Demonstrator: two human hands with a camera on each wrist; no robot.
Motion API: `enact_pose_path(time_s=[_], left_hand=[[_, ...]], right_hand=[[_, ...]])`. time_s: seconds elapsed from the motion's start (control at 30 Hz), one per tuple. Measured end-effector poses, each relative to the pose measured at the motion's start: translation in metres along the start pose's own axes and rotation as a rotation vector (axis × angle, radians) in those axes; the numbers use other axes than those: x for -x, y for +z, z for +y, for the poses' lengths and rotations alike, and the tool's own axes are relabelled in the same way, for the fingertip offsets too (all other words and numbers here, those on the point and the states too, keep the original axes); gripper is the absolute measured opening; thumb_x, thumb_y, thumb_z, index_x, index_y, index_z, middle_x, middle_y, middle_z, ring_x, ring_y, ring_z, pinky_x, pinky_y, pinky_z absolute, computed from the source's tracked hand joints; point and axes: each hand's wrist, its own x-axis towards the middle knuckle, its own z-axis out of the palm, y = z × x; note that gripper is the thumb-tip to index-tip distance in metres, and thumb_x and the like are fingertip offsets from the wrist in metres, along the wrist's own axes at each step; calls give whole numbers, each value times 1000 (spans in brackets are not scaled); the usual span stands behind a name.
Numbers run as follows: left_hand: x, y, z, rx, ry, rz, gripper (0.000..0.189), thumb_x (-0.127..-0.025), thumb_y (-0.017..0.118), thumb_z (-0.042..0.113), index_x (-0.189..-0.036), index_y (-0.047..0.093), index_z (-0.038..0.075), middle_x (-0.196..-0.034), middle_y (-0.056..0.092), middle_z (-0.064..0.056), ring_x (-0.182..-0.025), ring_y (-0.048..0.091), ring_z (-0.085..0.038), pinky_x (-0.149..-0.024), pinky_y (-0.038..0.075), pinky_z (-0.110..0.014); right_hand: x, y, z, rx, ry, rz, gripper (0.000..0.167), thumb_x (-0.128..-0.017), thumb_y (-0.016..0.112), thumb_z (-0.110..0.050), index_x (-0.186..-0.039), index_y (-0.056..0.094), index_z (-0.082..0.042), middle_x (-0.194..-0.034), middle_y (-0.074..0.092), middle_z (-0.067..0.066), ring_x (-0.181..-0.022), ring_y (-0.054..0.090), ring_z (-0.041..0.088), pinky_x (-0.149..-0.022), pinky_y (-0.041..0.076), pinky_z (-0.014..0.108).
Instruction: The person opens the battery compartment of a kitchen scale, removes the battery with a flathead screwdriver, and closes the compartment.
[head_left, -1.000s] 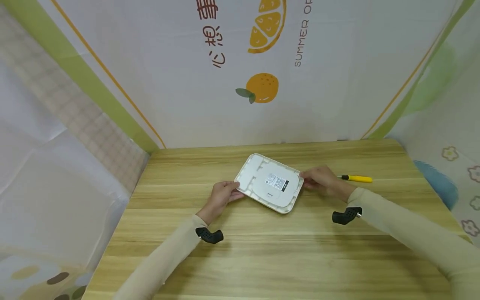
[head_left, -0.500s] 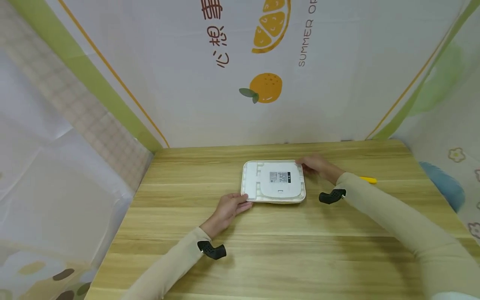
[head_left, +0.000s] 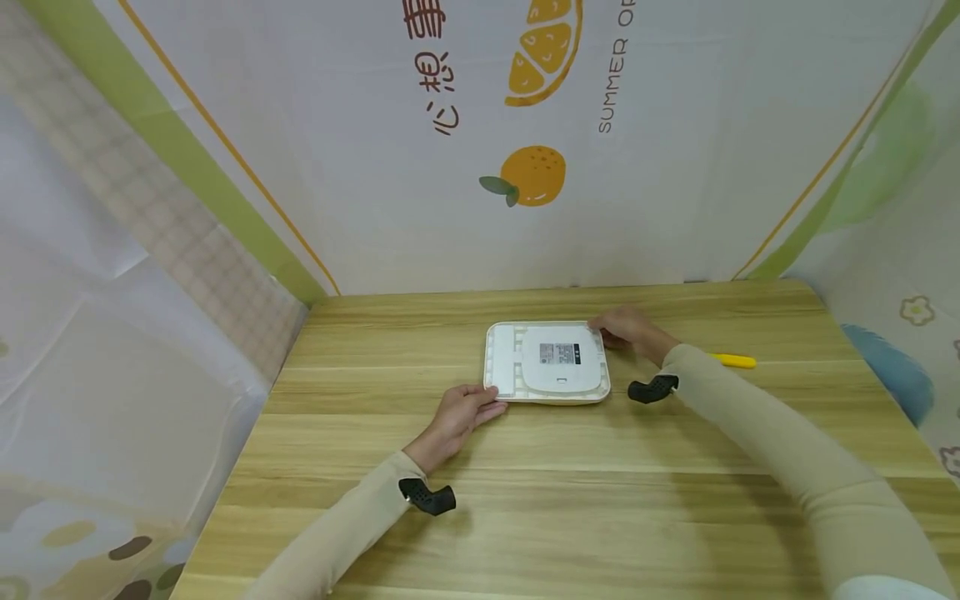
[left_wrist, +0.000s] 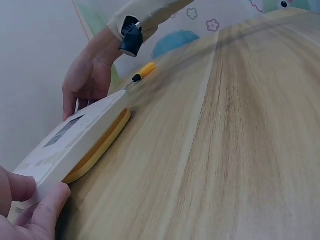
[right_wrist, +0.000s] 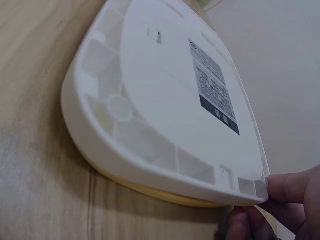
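Note:
A white plastic device (head_left: 542, 380), shaped like a rounded rectangle, lies with its ribbed underside up and a printed label (head_left: 559, 354) in the middle. Beneath the white shell a yellow part (left_wrist: 102, 147) shows in the left wrist view, facing the tabletop. My left hand (head_left: 452, 421) pinches the near left corner, thumb on top and fingers below. At the far right corner my right hand (head_left: 626, 327) grips the rim. Seen from the right wrist, the thumb (right_wrist: 287, 187) presses the corner's edge while other fingers reach underneath.
A yellow-handled screwdriver (head_left: 735, 361) lies on the wooden table (head_left: 570, 500) to the right, partly hidden by my right sleeve (head_left: 757, 408). A printed cloth wall (head_left: 660, 192) stands right behind the table's back edge.
The white device has turned counterclockwise in both hands, its long edges now running left to right. My right hand has moved farther back with its corner, and the right sleeve covers more of the screwdriver.

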Motion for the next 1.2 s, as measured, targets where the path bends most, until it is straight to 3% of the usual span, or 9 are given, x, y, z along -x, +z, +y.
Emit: enact_pose_path(time_s=[0.27,0.43,0.57,0.67,0.8,0.83,0.97,1.03,1.2], left_hand=[[-2,-1,0,-3,-3,-9,40,-105,53,-2,-137,42,-22,-128,58,-33,-107,71,-31,-98,59,-32],[-2,-2,1,-35,23,-27,51,-105,57,6,-144,34,-18,-122,60,-34,-100,73,-32,-91,62,-34],[-6,-5,0,-100,77,-30,52,-104,60,12,-143,37,-16,-113,64,-31,-88,75,-28,-83,65,-34],[-9,-6,-1,-152,111,6,49,-104,62,13,-139,43,-16,-107,67,-27,-79,74,-23,-77,66,-32],[-14,-6,-2,-164,148,54,48,-102,65,12,-137,47,-16,-112,66,-27,-75,72,-17,-75,66,-30],[-15,-5,-2,-154,156,57,49,-101,66,10,-138,47,-16,-115,65,-28,-76,71,-17,-76,66,-31],[-16,-3,-3,-105,161,37,57,-97,68,2,-145,41,-13,-125,60,-33,-80,71,-17,-80,65,-33],[-16,-1,-4,-99,163,27,62,-96,69,-1,-149,38,-11,-127,59,-34,-84,71,-18,-82,65,-33],[-16,2,-5,-95,180,28,69,-95,68,-5,-155,34,-4,-127,61,-35,-95,73,-25,-81,65,-32]], right_hand=[[-4,1,2,16,-8,-7,23,-102,62,-24,-98,66,-2,-78,56,-1,-70,53,13,-62,50,21],[-7,-2,3,154,-68,-14,31,-104,59,-28,-111,70,1,-83,60,3,-73,56,17,-63,49,24],[-2,-3,1,380,-226,40,39,-107,54,-29,-125,69,2,-102,68,14,-88,61,25,-74,54,33],[12,2,-4,529,-400,147,39,-107,55,-27,-127,68,4,-120,70,22,-101,65,33,-84,58,45],[35,17,-7,602,-612,263,37,-105,61,-24,-127,68,4,-130,66,25,-115,65,40,-97,57,56],[41,21,-6,599,-645,266,37,-104,63,-25,-128,68,4,-133,65,24,-109,67,41,-97,56,56],[57,39,6,593,-720,236,40,-103,64,-27,-133,66,1,-137,63,22,-106,68,41,-98,57,55],[61,45,14,591,-741,216,41,-103,64,-27,-135,65,0,-136,64,21,-96,69,38,-92,59,52],[66,52,30,553,-773,201,39,-102,65,-30,-131,69,-3,-135,65,19,-97,68,31,-93,58,51]])
